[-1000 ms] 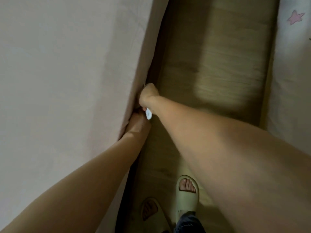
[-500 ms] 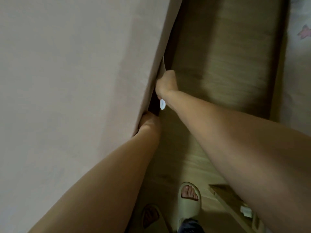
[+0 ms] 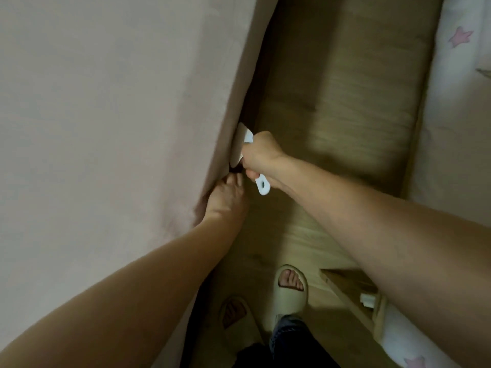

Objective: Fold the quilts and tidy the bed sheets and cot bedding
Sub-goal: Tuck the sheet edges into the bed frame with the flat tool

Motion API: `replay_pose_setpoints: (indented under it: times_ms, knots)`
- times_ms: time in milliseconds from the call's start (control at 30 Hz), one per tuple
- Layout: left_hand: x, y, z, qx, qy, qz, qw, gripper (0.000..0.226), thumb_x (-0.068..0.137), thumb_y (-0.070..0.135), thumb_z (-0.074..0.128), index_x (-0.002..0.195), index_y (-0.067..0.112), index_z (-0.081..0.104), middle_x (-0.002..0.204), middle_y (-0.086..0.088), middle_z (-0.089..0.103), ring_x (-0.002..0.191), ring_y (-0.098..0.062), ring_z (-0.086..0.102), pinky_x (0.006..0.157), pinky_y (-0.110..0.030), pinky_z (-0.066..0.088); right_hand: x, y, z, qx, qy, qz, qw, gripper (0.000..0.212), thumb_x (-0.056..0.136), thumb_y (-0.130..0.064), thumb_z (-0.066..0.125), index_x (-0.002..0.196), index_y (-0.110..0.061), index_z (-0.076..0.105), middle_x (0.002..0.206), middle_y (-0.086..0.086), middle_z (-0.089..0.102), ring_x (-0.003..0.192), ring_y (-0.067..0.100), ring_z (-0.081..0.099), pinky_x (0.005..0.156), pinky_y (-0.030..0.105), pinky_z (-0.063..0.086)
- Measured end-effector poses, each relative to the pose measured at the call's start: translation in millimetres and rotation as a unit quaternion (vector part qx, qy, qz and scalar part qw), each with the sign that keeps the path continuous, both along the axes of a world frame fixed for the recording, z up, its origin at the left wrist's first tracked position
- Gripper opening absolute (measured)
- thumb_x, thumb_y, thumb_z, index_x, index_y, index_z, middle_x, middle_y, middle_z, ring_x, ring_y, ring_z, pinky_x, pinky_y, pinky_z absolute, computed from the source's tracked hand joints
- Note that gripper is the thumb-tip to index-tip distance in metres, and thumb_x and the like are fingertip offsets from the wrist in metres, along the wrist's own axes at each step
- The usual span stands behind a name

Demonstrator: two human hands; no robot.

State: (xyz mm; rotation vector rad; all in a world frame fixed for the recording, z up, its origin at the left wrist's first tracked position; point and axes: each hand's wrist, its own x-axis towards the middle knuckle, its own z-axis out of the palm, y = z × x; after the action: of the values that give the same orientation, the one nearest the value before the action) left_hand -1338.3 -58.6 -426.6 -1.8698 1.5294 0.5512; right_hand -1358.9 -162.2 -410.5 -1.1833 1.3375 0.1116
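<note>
A pale pink bed sheet (image 3: pixel 101 134) fills the left side of the view, stretched smooth over the bed and dropping over its edge toward the floor. The left hand (image 3: pixel 225 200) lies along that hanging edge, palm to the cloth, its fingers straight and close together with the tips pushed into the dark gap under the sheet's side. Just beyond those fingertips the right hand (image 3: pixel 261 158) is curled in a fist round the handle of a white plastic tucking paddle (image 3: pixel 243 144); the flat blade stands against the sheet's side, and the handle's end, with a hanging hole, sticks out below the fist. No writing can be read on the paddle. Between the beds runs a wooden floor (image 3: pixel 332 107), blurred. Below stand two feet in beige slippers (image 3: pixel 291 290) and dark trouser hems. At the right a wooden cot frame (image 3: pixel 353 296) carries white cot bedding (image 3: pixel 457 75) printed with pink stars, well apart from both hands
</note>
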Motion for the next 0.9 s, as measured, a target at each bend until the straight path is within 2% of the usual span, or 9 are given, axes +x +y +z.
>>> replay_pose_setpoints:
  times_ms: [100,200,233,300,333,400,600,800,900]
  knots:
    - [-11.1,30.7,15.4,0.034,-0.037,-0.118,0.992,0.042,0.1,0.004,0.033,0.14,-0.007,0.035,0.138,-0.022,0.033,0.122,-0.031,0.039,0.091,-0.033,0.043,3.2,20.5,1.7,0.033,0.002,0.01,0.999,0.009,0.093,0.002,0.038,0.092,-0.002,0.045,0.068,0.009,0.042,0.043,0.017,0.032,0.034,0.019,0.025]
    - [-11.1,49.5,17.9,0.041,-0.089,-0.163,0.982,0.04,0.098,-0.001,0.033,0.137,-0.01,0.037,0.133,-0.025,0.038,0.118,-0.032,0.042,0.089,-0.031,0.045,20.4,27.1,-0.1,0.027,0.014,0.035,0.999,0.028,0.096,0.002,0.036,0.122,0.0,0.045,0.082,0.013,0.05,0.05,0.018,0.041,0.041,0.026,0.031]
    - [-9.3,49.0,17.4,0.026,-0.112,-0.172,0.978,0.039,0.098,-0.003,0.034,0.136,-0.01,0.038,0.13,-0.026,0.04,0.116,-0.032,0.045,0.087,-0.031,0.047,19.2,28.8,-0.2,0.026,0.015,0.036,0.999,0.027,0.097,0.001,0.036,0.121,0.0,0.046,0.078,0.012,0.049,0.051,0.018,0.042,0.042,0.026,0.032]
    - [-11.6,45.5,12.5,0.021,-0.138,-0.178,0.974,0.036,0.096,-0.007,0.033,0.131,-0.01,0.044,0.126,-0.026,0.047,0.112,-0.033,0.05,0.083,-0.03,0.048,11.8,28.3,-1.8,0.014,0.002,0.041,0.999,0.01,0.095,0.0,0.04,0.097,-0.002,0.05,0.07,0.008,0.044,0.05,0.016,0.042,0.042,0.025,0.034]
    - [-14.9,52.1,7.7,0.021,-0.135,-0.175,0.975,0.035,0.096,-0.007,0.032,0.127,-0.008,0.048,0.123,-0.024,0.051,0.11,-0.032,0.052,0.083,-0.031,0.048,6.1,34.8,-5.2,0.006,-0.007,0.046,0.999,0.015,0.094,-0.001,0.042,0.08,-0.006,0.046,0.068,0.006,0.042,0.05,0.015,0.041,0.042,0.024,0.035]
    - [-20.7,49.5,3.5,0.038,-0.124,-0.154,0.979,0.032,0.096,-0.004,0.034,0.118,-0.001,0.056,0.116,-0.016,0.059,0.106,-0.029,0.057,0.083,-0.033,0.047,-9.0,39.5,-1.2,-0.029,-0.013,0.049,0.998,0.028,0.094,-0.003,0.042,0.068,-0.012,0.036,0.065,0.004,0.04,0.049,0.014,0.04,0.04,0.022,0.036]
    - [-25.2,66.3,-10.0,-0.059,-0.044,-0.067,0.995,0.031,0.099,0.001,0.035,0.111,0.009,0.062,0.113,-0.009,0.062,0.105,-0.024,0.059,0.077,-0.032,0.042,-77.2,87.8,17.2,0.012,-0.066,-0.063,0.996,0.016,0.095,-0.004,0.029,0.086,-0.008,0.042,0.059,0.004,0.029,0.043,0.012,0.025,0.036,0.017,0.02]
    - [-22.1,84.5,-38.9,-0.084,-0.045,-0.123,0.988,0.032,0.099,0.002,0.034,0.111,0.008,0.063,0.111,-0.01,0.063,0.106,-0.031,0.056,0.086,-0.038,0.044,-76.0,110.7,24.2,0.008,-0.018,-0.044,0.999,0.02,0.092,-0.001,0.033,0.076,-0.011,0.037,0.061,0.005,0.034,0.042,0.013,0.024,0.05,0.022,0.021]
    - [-16.5,94.7,-52.9,-0.092,-0.041,-0.128,0.987,0.032,0.1,0.001,0.031,0.118,0.0,0.057,0.121,-0.017,0.059,0.113,-0.037,0.052,0.09,-0.043,0.044,-52.7,118.7,10.1,-0.01,-0.003,-0.025,1.0,0.03,0.094,0.0,0.038,0.069,-0.015,0.032,0.064,0.005,0.037,0.045,0.015,0.031,0.036,0.01,0.024]
